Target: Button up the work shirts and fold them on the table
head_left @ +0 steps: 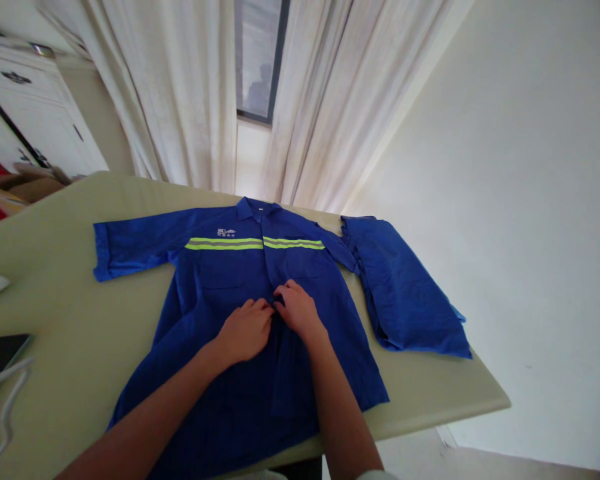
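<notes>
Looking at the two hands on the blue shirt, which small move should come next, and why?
Perhaps the left hand and right hand should draw the front edges of the blue shirt together: both work close together at its front opening, which looks closed above them but seems loose below.

Shirt (240, 277): solid deep blue
Chest band (225, 244): yellow-green edges, grey centre stripe
Chest logo (226, 233): whitish
Second garment (405, 287): plain blue
Tabletop (75, 327): plain pale olive
Curtains (180, 87): cream
Cable (6, 420): white
</notes>
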### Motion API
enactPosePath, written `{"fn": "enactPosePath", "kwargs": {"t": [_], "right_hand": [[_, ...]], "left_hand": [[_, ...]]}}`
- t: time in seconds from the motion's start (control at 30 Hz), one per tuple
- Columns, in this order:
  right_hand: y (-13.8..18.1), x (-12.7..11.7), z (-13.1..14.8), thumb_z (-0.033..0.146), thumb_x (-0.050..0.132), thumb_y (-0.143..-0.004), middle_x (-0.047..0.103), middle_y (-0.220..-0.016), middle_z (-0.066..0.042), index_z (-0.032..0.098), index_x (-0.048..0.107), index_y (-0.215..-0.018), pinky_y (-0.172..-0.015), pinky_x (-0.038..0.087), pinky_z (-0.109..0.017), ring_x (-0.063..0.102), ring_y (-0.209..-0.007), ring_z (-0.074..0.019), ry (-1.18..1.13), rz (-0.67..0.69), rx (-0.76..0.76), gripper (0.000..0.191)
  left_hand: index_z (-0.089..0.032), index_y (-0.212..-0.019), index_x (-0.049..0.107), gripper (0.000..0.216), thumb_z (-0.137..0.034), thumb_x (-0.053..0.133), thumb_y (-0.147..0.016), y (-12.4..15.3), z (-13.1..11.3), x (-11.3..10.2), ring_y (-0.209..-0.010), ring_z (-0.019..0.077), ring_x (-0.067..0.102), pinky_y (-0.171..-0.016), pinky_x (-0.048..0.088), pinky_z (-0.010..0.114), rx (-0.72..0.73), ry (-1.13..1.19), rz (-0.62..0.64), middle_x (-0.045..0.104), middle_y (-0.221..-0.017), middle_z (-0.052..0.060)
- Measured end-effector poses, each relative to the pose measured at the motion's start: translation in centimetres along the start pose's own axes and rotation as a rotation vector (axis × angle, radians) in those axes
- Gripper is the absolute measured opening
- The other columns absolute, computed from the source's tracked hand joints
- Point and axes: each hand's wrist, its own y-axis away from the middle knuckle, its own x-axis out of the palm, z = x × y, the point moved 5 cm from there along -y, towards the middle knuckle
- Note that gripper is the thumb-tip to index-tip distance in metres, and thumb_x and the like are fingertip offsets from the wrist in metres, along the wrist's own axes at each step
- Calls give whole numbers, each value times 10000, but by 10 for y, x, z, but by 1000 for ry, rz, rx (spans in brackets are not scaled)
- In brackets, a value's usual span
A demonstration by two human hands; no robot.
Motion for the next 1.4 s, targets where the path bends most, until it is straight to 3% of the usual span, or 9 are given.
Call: {"fn": "enactPosePath", "kwargs": {"t": [0.07, 0.17, 0.33, 0.47, 0.6, 0.8, 0.93, 1.17, 1.4], "right_hand": [[-1, 9, 0, 194, 686, -933, 644, -1113, -57, 262, 725, -1106, -793, 489, -282, 639, -975, -187, -38, -9, -16, 190], [1, 16, -3, 220, 637, -974, 646, -1100, -60, 249, 729, -1078, -788, 493, -277, 642, -931, -177, -43, -52, -33, 142], [2, 17, -7, 242, 574, -1016, 648, -1081, -47, 248, 717, -1046, -817, 497, -258, 646, -912, -156, -160, -177, -57, 147], [1, 17, -4, 243, 580, -1006, 647, -1034, -45, 243, 718, -1015, -856, 499, -255, 639, -930, -157, -224, -249, -143, 139], [1, 15, -4, 247, 587, -997, 644, -1012, -49, 236, 721, -1005, -864, 503, -259, 640, -908, -155, -248, -284, -148, 135], [1, 25, 0, 207, 637, -947, 659, -1007, -43, 233, 718, -968, -847, 507, -261, 645, -916, -159, -205, -117, -174, 88], [4, 19, 0, 225, 585, -981, 665, -1013, -53, 231, 730, -990, -844, 512, -260, 651, -918, -159, -229, -287, -140, 145], [10, 9, 3, 264, 570, -1010, 676, -986, -70, 220, 745, -1003, -795, 523, -263, 658, -863, -159, -212, -442, -230, 180], [11, 3, 4, 236, 612, -953, 667, -920, -58, 219, 730, -923, -774, 538, -260, 661, -840, -157, -280, -522, -216, 123]], "left_hand": [[-198, -945, 750, 331, -223, 420, -949, -25, 18, -5, -1013, 271, 710, -973, 530, 425, -158, 133, -56, 760, -1055, 148], [-189, -971, 726, 305, -232, 425, -956, -46, 39, -1, -946, 231, 740, -912, 566, 381, -331, 389, -164, 777, -1052, 123], [-194, -1039, 691, 275, -383, 508, -957, -38, 40, 0, -918, 213, 750, -818, 602, 341, -322, 595, -340, 776, -1037, 86], [-199, -941, 716, 361, -544, 622, -891, -39, 41, -3, -858, 246, 746, -797, 604, 365, -355, 637, -258, 780, -919, 80], [-186, -932, 688, 329, -497, 678, -828, -47, 49, 2, -780, 218, 728, -740, 600, 346, -390, 841, -226, 766, -884, 68], [-198, -939, 652, 219, -399, 573, -909, -48, 43, -3, -800, 191, 701, -783, 557, 322, -309, 707, -337, 744, -879, 48], [-203, -930, 617, 239, -439, 575, -930, -44, 36, -10, -791, 197, 690, -773, 531, 320, -344, 570, -366, 723, -866, 44], [-214, -811, 581, 325, -451, 478, -1007, -43, 25, -14, -805, 238, 683, -764, 482, 343, -385, 288, -224, 707, -834, 75], [-212, -1044, 610, 254, -424, 619, -904, -45, 36, -7, -753, 184, 676, -680, 498, 288, -310, 668, -275, 707, -855, 18]]}}
